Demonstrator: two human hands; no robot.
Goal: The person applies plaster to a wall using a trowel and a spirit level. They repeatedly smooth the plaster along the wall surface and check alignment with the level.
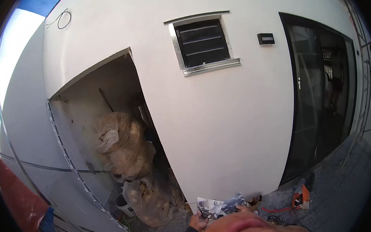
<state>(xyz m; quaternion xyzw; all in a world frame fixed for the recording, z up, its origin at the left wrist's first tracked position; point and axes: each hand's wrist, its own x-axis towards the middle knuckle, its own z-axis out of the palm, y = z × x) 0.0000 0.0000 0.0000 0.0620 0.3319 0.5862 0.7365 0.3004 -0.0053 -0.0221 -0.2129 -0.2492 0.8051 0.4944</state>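
A crumpled sheet patterned in white, grey and blue, perhaps cloth or thin plastic [214,206], is held low in front of the person, by the foot of the smooth white wall [220,126]. The left hand [196,222] grips its left edge, and the right hand [242,208] closes on the right edge, with part of that grip hidden. The sheet is spread between them but creased, neither flattened out nor set down, so the handling looks unfinished; how much is left cannot be told.

To the right of the hands, a red cord [277,209] runs over the grey paved floor [327,209] toward an orange-and-black object [301,199] whose kind is unclear. To the left, a bulging translucent plastic bag [146,205] sits beside a pale round bucket [122,201], with a larger dusty plastic-wrapped bundle [125,145] above, in the doorway.

Farther out, the small dark louvred window [202,42] and the dark-framed glass door [320,99] appear fitted, while a loose loop of wire [64,19] hanging from the upper wall suggests unfinished work there.
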